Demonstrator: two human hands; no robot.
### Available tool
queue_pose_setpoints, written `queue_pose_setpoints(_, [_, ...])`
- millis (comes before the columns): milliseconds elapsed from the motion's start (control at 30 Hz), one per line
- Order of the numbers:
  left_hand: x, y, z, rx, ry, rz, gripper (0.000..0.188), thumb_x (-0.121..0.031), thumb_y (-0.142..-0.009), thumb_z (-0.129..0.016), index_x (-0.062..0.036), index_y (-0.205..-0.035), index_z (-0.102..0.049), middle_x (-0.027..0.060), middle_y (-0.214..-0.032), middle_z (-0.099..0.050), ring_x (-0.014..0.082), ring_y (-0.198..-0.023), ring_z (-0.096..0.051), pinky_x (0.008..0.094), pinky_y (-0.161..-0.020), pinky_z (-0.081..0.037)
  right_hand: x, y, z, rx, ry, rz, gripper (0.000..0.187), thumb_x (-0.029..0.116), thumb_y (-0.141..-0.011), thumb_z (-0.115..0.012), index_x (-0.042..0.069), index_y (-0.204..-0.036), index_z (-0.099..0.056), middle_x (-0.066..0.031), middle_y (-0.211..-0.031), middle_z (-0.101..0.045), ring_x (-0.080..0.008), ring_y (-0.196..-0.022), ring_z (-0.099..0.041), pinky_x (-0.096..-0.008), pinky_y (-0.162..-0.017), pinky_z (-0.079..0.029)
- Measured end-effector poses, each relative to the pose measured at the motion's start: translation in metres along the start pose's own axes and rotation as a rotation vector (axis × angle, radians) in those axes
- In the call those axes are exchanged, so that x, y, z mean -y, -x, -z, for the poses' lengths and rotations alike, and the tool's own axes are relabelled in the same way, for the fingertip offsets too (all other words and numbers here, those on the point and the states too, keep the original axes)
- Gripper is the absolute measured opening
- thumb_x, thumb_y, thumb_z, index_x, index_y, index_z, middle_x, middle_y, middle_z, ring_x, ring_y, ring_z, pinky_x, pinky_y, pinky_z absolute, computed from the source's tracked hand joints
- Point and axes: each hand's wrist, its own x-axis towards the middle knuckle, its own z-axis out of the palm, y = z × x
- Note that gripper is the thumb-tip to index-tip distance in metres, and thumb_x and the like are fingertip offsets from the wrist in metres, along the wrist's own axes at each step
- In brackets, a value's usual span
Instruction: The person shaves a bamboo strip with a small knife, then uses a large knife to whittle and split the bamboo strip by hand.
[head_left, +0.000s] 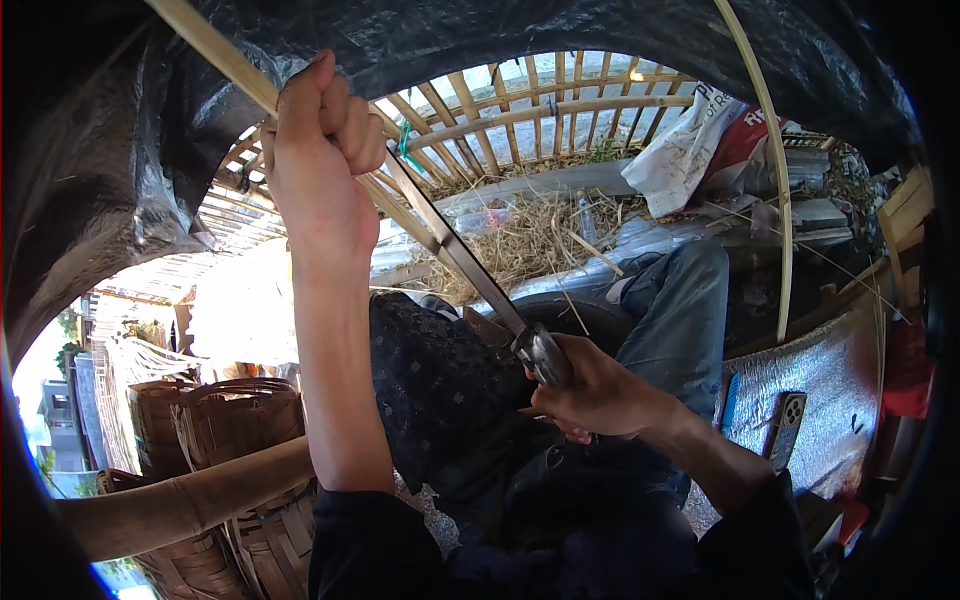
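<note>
My left hand point(325, 145) is raised, its fingers wrapped round a long pale bamboo strip point(218, 52). One end of the strip runs out past the upper left edge; the other slants down toward my lap. Lower down, my right hand point(605, 390) grips the dark handle of a long-bladed knife point(482, 278). The blade points up and left toward my left hand, and in the picture it crosses the strip below that hand. Whether the edge is cutting into the bamboo cannot be made out. A dark patterned cloth point(435, 375) covers one of my legs.
Woven baskets point(238, 420) and a thick bamboo pole point(190, 505) are at lower left. A slatted bamboo fence point(530, 115) stands ahead, with dry shavings point(510, 235) before it. Another strip point(775, 170) hangs at right. A phone point(787, 428) lies on a silvery mat point(835, 390).
</note>
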Motion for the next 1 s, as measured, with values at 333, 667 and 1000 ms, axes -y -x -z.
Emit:
queue_pose_setpoints(333, [0.002,0.0,-0.008,-0.023,-0.069,-0.018,0.047,-0.021,-0.091,-0.047,-0.0159,-0.053,-0.02,-0.0047,-0.046,-0.014,0.0072,-0.044,-0.01,0.0281,-0.045,-0.011,-0.002,0.001,-0.004,0.003,0.062,-0.04,0.026,0.006,-0.082,-0.054,-0.005,-0.102,-0.042,-0.0024,-0.053,-0.046,-0.0093,-0.04,-0.047,-0.0259,-0.036,-0.038])
queue_pose_setpoints(667, [-0.004,-0.001,0.006,-0.004,-0.052,-0.008,0.046,-0.022,-0.091,-0.047,-0.0161,-0.055,-0.019,-0.0045,-0.047,-0.014,0.0073,-0.046,-0.008,0.0283,-0.045,-0.011,0.002,0.011,0.007,-0.138,0.251,0.005,0.033,0.009,-0.079,-0.057,-0.006,-0.105,-0.047,-0.003,-0.057,-0.049,-0.0098,-0.044,-0.049,-0.0252,-0.039,-0.039])
queue_pose_setpoints(1000, [-0.007,0.002,0.014,0.017,0.018,-0.044,0.043,-0.031,-0.093,-0.041,-0.0151,-0.058,-0.022,-0.0036,-0.051,-0.016,0.0087,-0.048,-0.013,0.0269,-0.048,-0.015,-0.008,0.016,0.009,-0.144,0.016,0.041,0.043,0.009,-0.08,-0.058,-0.008,-0.114,-0.038,-0.0053,-0.059,-0.05,-0.0108,-0.043,-0.049,-0.026,-0.043,-0.043])
